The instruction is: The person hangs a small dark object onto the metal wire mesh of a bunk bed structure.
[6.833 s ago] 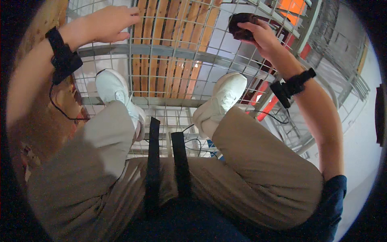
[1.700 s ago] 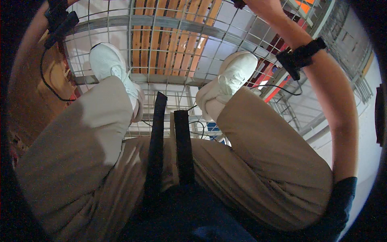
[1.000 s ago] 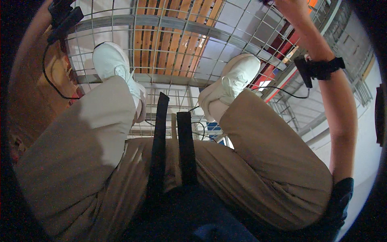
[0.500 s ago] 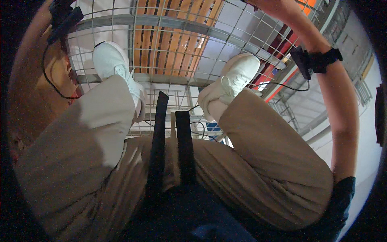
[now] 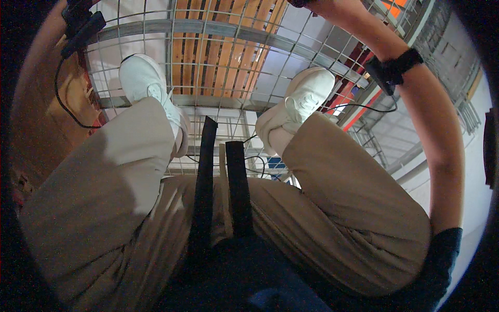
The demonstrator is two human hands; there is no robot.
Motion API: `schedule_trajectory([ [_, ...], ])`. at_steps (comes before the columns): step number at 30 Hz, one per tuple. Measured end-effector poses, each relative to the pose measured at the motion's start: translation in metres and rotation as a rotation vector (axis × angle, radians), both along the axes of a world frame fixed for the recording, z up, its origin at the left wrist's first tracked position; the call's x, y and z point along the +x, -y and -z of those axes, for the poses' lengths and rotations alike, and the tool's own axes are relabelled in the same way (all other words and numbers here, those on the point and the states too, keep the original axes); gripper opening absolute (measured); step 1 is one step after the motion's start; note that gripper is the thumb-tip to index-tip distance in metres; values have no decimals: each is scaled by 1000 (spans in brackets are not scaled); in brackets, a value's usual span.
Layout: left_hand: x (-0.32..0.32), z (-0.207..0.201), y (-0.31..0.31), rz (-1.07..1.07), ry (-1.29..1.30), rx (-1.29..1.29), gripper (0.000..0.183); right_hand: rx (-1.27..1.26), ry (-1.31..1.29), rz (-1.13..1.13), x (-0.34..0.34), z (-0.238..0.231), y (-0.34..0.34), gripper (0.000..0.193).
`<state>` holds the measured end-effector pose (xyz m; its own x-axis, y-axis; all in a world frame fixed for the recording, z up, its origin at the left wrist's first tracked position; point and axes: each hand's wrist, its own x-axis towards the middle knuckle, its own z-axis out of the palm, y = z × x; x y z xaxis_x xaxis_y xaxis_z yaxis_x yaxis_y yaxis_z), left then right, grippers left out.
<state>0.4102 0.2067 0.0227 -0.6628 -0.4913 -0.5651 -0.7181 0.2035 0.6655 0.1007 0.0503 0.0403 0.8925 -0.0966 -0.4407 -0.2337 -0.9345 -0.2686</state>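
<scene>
Both my hands lie beyond the upper edge of the head view, so their fingers and anything in them are hidden. My right forearm (image 5: 434,114) rises along the right side and bends left across the top, wearing a black strap with a small device (image 5: 392,70). A dark band (image 5: 299,2) shows at its far end, by the wire mesh (image 5: 291,57). Only a shadowed strip of my left arm shows at the upper left, beside another black strapped device (image 5: 83,34).
My white shoes (image 5: 143,78) stand on the wire mesh, knees bent wide. Beneath lie orange-brown wooden slats (image 5: 218,57) and grey metal bars (image 5: 140,28). Black straps (image 5: 205,171) hang between my legs. Thin black cables (image 5: 371,108) run from the arm devices. A brown surface (image 5: 57,119) stands left.
My right forearm has shifted left along the top, its strapped device moving left with it. The right hand's end has slid further left at the upper edge. Legs and shoes stay nearly still.
</scene>
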Motion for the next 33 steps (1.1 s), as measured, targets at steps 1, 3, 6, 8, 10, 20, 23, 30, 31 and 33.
schedule_trajectory([
  [1,-1,0,-1,-1,-13,-5,34,1,-1,4,-1,5,0,35],
  [3,-1,-1,0,2,-28,-12,34,112,-20,-147,-4,13,2,37],
  [6,-5,-9,3,8,-5,41,35,43,264,-261,-17,34,7,30],
  [8,0,-6,-3,9,9,40,35,72,264,-195,-13,33,0,31],
  [10,3,-4,-2,22,15,44,35,90,255,-141,-10,27,0,32],
  [20,-2,0,-15,-53,36,74,44,155,69,-3,-1,9,1,35],
  [23,-4,-4,-20,-26,84,75,46,131,45,-45,1,6,-2,31],
  [30,-7,-6,-19,-4,138,105,49,52,-19,-43,-8,8,-8,28],
  [31,-5,-7,-19,-5,121,100,50,74,-12,-33,-5,6,-8,28],
  [33,-1,-8,-21,-9,109,90,51,86,-14,-19,0,4,-8,28],
])
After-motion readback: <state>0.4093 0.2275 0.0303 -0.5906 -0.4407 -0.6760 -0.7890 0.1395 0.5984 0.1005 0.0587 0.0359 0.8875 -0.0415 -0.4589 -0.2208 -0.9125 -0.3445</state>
